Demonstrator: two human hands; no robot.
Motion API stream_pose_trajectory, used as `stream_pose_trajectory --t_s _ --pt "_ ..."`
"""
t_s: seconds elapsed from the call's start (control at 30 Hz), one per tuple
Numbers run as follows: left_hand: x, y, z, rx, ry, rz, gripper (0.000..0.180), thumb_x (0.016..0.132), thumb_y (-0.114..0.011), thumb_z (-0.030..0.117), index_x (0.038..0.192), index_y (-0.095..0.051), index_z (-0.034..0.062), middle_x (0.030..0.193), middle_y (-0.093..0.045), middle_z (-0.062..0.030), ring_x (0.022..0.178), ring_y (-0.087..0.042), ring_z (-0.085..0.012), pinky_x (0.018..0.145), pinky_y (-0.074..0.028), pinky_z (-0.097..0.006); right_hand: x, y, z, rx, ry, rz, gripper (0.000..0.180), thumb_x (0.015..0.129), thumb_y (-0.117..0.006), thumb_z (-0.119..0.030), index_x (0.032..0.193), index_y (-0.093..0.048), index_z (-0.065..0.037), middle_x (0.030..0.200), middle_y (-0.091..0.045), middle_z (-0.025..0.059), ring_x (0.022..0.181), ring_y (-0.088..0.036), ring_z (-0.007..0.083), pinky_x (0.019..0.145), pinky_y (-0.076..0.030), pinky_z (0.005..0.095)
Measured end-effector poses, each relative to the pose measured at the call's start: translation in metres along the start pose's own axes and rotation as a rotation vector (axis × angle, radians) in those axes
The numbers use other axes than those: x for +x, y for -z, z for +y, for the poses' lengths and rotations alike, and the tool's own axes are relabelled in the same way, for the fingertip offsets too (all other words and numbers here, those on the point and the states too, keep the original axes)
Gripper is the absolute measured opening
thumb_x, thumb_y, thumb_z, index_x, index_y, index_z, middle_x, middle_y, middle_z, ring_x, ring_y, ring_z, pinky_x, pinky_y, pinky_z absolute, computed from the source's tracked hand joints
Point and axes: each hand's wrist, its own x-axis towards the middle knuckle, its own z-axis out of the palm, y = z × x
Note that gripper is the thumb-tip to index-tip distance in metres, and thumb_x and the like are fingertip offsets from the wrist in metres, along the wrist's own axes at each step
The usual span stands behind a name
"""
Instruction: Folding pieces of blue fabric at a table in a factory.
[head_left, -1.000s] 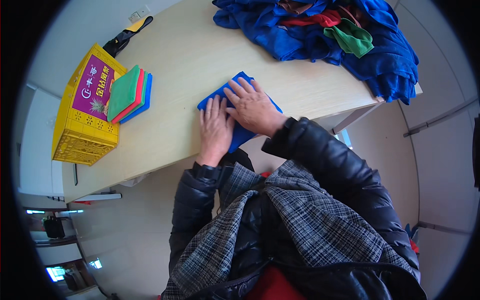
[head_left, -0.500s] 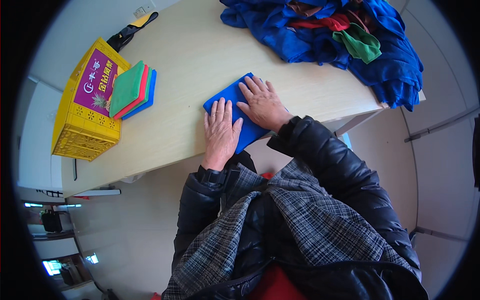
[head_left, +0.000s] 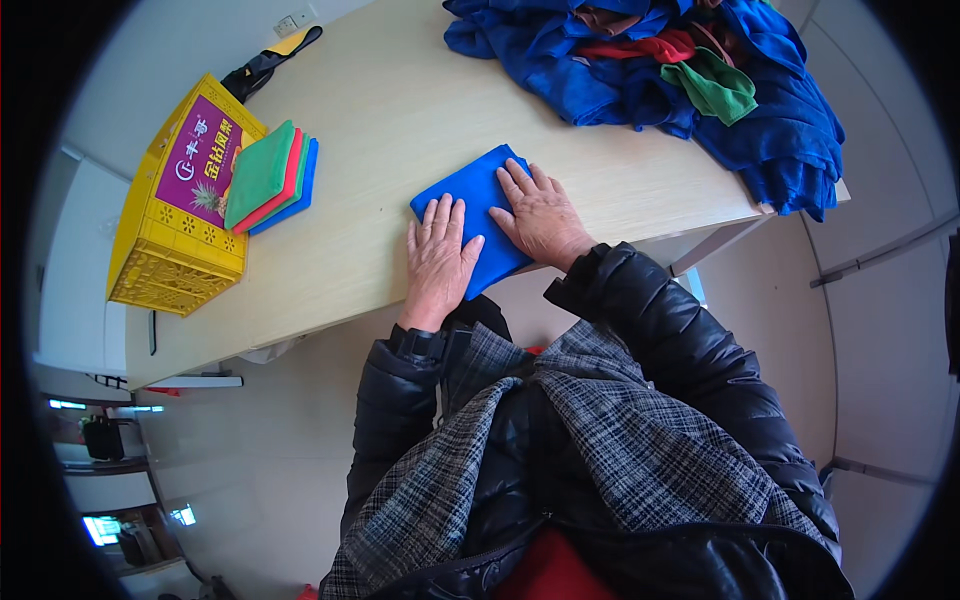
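Note:
A folded blue cloth (head_left: pixel 475 200) lies at the front edge of the table, one corner reaching over the edge. Flat along its left side rests my left hand (head_left: pixel 437 258), fingers stretched out and pointing away from me. My right hand (head_left: pixel 543 215) lies on the cloth's right side, its fingers extended and slightly spread, thumb over the blue fabric. Neither hand grips anything. To the left, a stack of folded cloths (head_left: pixel 262 178) in green, red and blue leans against a yellow crate.
The yellow plastic crate (head_left: pixel 190 255) with a purple label stands at the table's left end. A black strap-like item (head_left: pixel 262 72) lies behind it. Loose blue, red and green cloths (head_left: pixel 640 85) are heaped at the far right of the pale wooden table (head_left: pixel 370 110).
My right hand has shifted slightly right and toward me, uncovering more of the blue cloth's middle. My left hand stays nearly in place. The cloth's near corner looks drawn in a little.

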Motion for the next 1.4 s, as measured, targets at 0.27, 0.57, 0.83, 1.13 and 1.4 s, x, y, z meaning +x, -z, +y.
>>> stream_pose_trajectory --t_s 0.27,0.57,0.83,1.13,1.4 --pt "0.004 0.012 0.001 0.024 -0.045 -0.001 0.066 0.102 -0.049 0.043 0.153 -0.035 0.0051 0.162 -0.030 -0.0155 0.150 -0.025 -0.0322 0.121 -0.018 -0.056 -0.007 0.011 -0.010 -0.178 -0.025 -0.028 0.063 0.102 -0.046 -0.045 0.149 -0.042 -0.003 0.158 -0.036 0.0179 0.148 -0.029 0.0395 0.120 -0.025 0.0521" --pt "0.006 -0.004 0.011 0.022 -0.055 0.004 0.068 0.100 -0.052 0.044 0.153 -0.036 0.0040 0.161 -0.031 -0.0160 0.151 -0.025 -0.0322 0.122 -0.015 -0.055 0.015 -0.004 -0.005 -0.011 0.117 -0.027 0.063 0.102 -0.044 -0.045 0.150 -0.043 -0.004 0.158 -0.037 0.0161 0.149 -0.027 0.0349 0.120 -0.023 0.0525" --pt "0.006 -0.001 0.009 0.040 -0.085 0.020 0.069 0.100 -0.051 0.046 0.153 -0.036 0.0041 0.161 -0.030 -0.0165 0.151 -0.025 -0.0325 0.122 -0.015 -0.055 0.019 -0.004 -0.005 -0.002 0.009 0.007 0.063 0.103 -0.043 -0.046 0.150 -0.042 -0.006 0.159 -0.036 0.0159 0.150 -0.027 0.0357 0.120 -0.023 0.0527" --pt "0.010 0.000 0.002 0.006 0.018 0.039 0.068 0.103 -0.045 0.047 0.155 -0.033 0.0057 0.163 -0.028 -0.0149 0.151 -0.022 -0.0328 0.122 -0.015 -0.053 0.011 -0.003 -0.014 -0.058 -0.011 0.018 0.063 0.102 -0.046 -0.045 0.150 -0.041 -0.004 0.159 -0.036 0.0167 0.149 -0.027 0.0357 0.120 -0.024 0.0552" --pt "0.009 -0.002 0.005 0.024 0.019 0.017 0.067 0.104 -0.043 0.047 0.155 -0.033 0.0048 0.163 -0.028 -0.0148 0.152 -0.022 -0.0327 0.122 -0.016 -0.052 0.009 0.001 -0.013 -0.020 -0.006 0.039 0.061 0.101 -0.047 -0.043 0.148 -0.044 -0.004 0.158 -0.037 0.0163 0.149 -0.027 0.0356 0.120 -0.023 0.0550"
